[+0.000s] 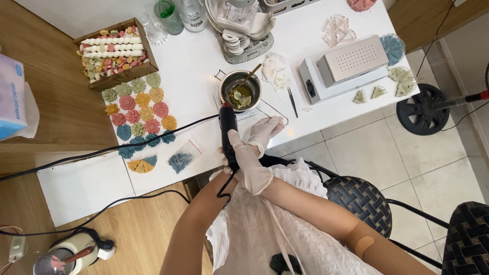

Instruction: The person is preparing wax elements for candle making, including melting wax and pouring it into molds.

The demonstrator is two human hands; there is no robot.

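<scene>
Heat gun [227,133], black, corded, sits at the near edge of the white bench [193,86], nozzle aimed up at the metal pot [240,90]. Both hands wear pale gloves and the forearms cross. Right hand [250,162] has its grip clamped around the gun's handle. Left hand [265,131] lies just beside the gun, fingers loosely curled, touching the bench edge; its grip holds nothing I can make out. Black cable [102,153] runs from the gun leftward across the bench and onto the wooden floor.

Metal pot stands on a small wire stand just above the gun's nozzle; inside is a yellowish-green melted mass with pale chunks, and a wooden stick [248,79] leans in it. Tweezers [292,101] lie right of the pot. Crumpled white tissue [275,69] lies near the pot's upper right.

Wooden box [117,53] at upper left holds white twisted sticks on top of small pastel pieces. Below it, leaf-shaped pieces [138,113] in green, pink, orange and teal lie in rows on the bench. Small clear bag [181,160] with blue bits lies near the bench edge. Grey tray [244,48] at the top holds stacked white spoons. Green glass bottle [168,15] stands beside a clear one. Grey metal box device [346,69] sits at right, pale green fan-shaped pieces [402,76] around it.
</scene>
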